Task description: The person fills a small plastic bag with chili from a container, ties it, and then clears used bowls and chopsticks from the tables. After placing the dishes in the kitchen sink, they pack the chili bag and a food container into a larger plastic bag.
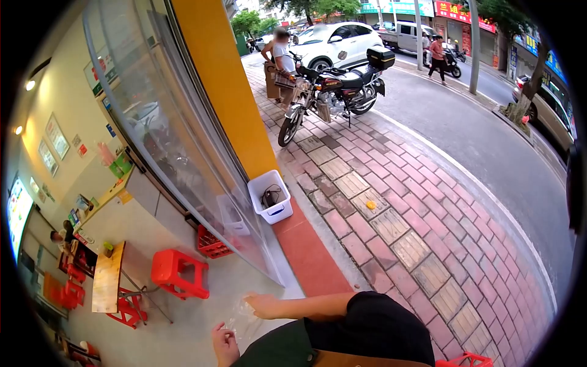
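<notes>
A thin, crumpled piece of clear plastic film (243,319) stretches between my two hands, low in the view over the grey floor. My right hand (262,305) reaches across from the right with its fingers closed on the film's upper part. Lower left, my left hand (225,345) has its fingers curled, with the fingertips at the film's near edge. The see-through film blends with the floor behind it. A dark green apron (278,347) and a black sleeve (373,324) fill the bottom.
A glass door (183,140) stands left of a yellow pillar (223,85). Nearby are a white bin (271,196) with a dark corded item, a red crate (213,243), a red stool (178,273) and a wooden table (109,278). Outside stands a motorcycle (336,88), with people beyond.
</notes>
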`<state>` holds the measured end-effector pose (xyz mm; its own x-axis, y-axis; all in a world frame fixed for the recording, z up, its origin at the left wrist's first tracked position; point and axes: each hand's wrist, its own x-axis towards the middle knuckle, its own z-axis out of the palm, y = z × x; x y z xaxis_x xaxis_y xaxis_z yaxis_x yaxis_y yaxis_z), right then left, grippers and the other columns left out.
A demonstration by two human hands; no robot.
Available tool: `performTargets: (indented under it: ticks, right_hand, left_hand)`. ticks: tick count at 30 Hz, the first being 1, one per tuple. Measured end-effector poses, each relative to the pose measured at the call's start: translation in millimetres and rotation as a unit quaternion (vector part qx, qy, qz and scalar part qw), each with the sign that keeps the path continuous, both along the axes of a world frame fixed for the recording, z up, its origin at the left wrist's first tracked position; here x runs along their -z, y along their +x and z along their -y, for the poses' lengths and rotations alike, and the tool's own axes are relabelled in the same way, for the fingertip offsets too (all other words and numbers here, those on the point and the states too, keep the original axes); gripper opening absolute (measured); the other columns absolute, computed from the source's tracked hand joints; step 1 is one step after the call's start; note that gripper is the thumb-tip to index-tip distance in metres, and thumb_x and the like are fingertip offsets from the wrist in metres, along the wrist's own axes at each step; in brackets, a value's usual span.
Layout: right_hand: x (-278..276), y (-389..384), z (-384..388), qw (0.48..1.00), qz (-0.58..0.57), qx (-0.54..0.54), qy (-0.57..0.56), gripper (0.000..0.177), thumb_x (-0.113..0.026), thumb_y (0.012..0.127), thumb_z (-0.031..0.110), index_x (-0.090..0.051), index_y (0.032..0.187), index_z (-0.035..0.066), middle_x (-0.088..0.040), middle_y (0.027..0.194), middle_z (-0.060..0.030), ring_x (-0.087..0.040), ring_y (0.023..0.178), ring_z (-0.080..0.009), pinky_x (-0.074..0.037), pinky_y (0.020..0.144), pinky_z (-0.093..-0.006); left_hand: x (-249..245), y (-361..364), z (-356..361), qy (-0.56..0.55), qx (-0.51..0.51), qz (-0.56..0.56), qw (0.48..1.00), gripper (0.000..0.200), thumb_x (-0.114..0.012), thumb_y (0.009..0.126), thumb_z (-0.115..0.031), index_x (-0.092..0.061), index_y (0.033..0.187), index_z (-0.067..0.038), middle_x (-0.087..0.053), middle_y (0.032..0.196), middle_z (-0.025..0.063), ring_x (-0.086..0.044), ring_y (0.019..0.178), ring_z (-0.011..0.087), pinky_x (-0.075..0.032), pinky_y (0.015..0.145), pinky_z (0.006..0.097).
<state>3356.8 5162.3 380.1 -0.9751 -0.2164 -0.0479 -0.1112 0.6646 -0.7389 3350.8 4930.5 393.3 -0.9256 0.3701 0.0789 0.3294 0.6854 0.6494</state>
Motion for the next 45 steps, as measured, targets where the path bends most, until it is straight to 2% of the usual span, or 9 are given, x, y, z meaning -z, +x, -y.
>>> performTargets:
  ticks: [1,5,7,13,18,23,29,35,45]
  right_hand:
    - [5.0,0.1,-5.5,1.0,-0.004,-0.006,0.007,0.052,-0.055,0.071,0.012,-0.036,0.119,0.005,-0.041,0.111,-0.0172,-0.053,0.084,-0.035,-0.043,0.07,-0.0425]
    - [27.1,-1.3,-17.9,0.999,-0.022,-0.032,0.03,0.059,-0.055,0.071,0.009,-0.029,0.124,0.004,-0.042,0.108,-0.019,-0.053,0.084,-0.0361,-0.043,0.068,-0.0428]
    - [28.8,0.8,-22.6,0.998,-0.015,-0.054,0.035,0.062,-0.055,0.07,0.008,-0.027,0.124,0.003,-0.042,0.107,-0.0194,-0.053,0.083,-0.0362,-0.043,0.068,-0.0428]
    - [24.1,2.8,-22.8,0.989,0.02,-0.133,0.06,0.069,-0.06,0.066,0.008,-0.025,0.125,0.001,-0.043,0.105,-0.0198,-0.053,0.083,-0.0357,-0.044,0.067,-0.0418]
    - [25.6,2.9,-22.0,0.985,0.013,-0.164,0.041,0.07,-0.062,0.066,0.011,-0.025,0.125,0.002,-0.042,0.108,-0.0192,-0.053,0.083,-0.0352,-0.044,0.067,-0.0411]
    - [30.8,5.3,-17.1,0.979,-0.039,-0.201,0.007,0.041,-0.056,0.072,0.014,-0.046,0.112,0.011,-0.044,0.103,-0.0141,-0.053,0.082,-0.0306,-0.045,0.066,-0.0377]
    - [47.1,-4.1,-7.1,0.977,-0.045,-0.21,-0.009,0.018,-0.053,0.073,0.013,-0.059,0.09,0.01,-0.049,0.093,-0.0107,-0.053,0.081,-0.0294,-0.044,0.066,-0.0364]
    - [35.2,0.2,-10.8,0.974,-0.013,-0.211,0.078,0.022,-0.058,0.07,0.017,-0.055,0.088,0.003,-0.049,0.094,-0.0148,-0.054,0.082,-0.0317,-0.044,0.068,-0.04]
    - [29.4,6.3,-13.9,0.981,0.024,-0.187,0.043,0.039,-0.059,0.071,0.019,-0.048,0.105,0.003,-0.045,0.101,-0.0164,-0.053,0.085,-0.0336,-0.044,0.071,-0.0404]
  left_hand:
    - [19.3,-8.0,3.7,-0.042,0.117,-0.093,0.988,0.034,-0.058,0.073,-0.02,-0.054,0.1,-0.001,-0.051,0.106,0.0191,-0.047,0.097,0.0334,-0.035,0.088,0.0365]
    - [-0.5,11.9,-34.3,-0.006,0.051,-0.162,0.985,0.019,-0.053,0.067,-0.002,-0.053,0.084,0.007,-0.051,0.089,0.0196,-0.053,0.082,0.0321,-0.044,0.071,0.0336]
    - [5.9,14.1,-29.5,-0.101,0.005,-0.036,0.994,0.038,-0.058,0.073,-0.019,-0.052,0.104,0.001,-0.05,0.108,0.0197,-0.045,0.101,0.0323,-0.033,0.09,0.0362]
    - [-24.3,34.3,-55.3,-0.111,-0.144,0.06,0.981,0.049,-0.062,0.069,-0.017,-0.046,0.111,0.003,-0.046,0.114,0.022,-0.04,0.11,0.0341,-0.029,0.094,0.035]
    - [-18.0,35.4,-47.0,-0.124,-0.129,0.036,0.983,0.062,-0.064,0.065,-0.011,-0.037,0.118,0.006,-0.041,0.118,0.0267,-0.035,0.115,0.0356,-0.024,0.098,0.0347]
    - [-24.0,43.9,-47.5,-0.126,-0.136,0.073,0.98,0.066,-0.06,0.066,-0.004,-0.029,0.123,0.006,-0.035,0.121,0.0295,-0.031,0.116,0.0367,-0.02,0.101,0.0342]
    - [-34.7,48.9,-51.4,-0.097,-0.139,0.098,0.981,0.069,-0.053,0.067,0.004,-0.022,0.128,0.002,-0.028,0.125,0.0301,-0.026,0.119,0.0377,-0.017,0.102,0.0338]
    - [-30.1,48.2,-49.5,-0.114,-0.157,0.104,0.976,0.07,-0.054,0.066,0.003,-0.023,0.128,0.0,-0.028,0.125,0.0292,-0.027,0.118,0.0374,-0.019,0.102,0.0333]
    - [-24.6,47.2,-44.5,-0.12,-0.12,0.097,0.981,0.068,-0.051,0.065,0.001,-0.024,0.128,0.001,-0.029,0.125,0.0285,-0.029,0.117,0.0369,-0.022,0.1,0.0334]
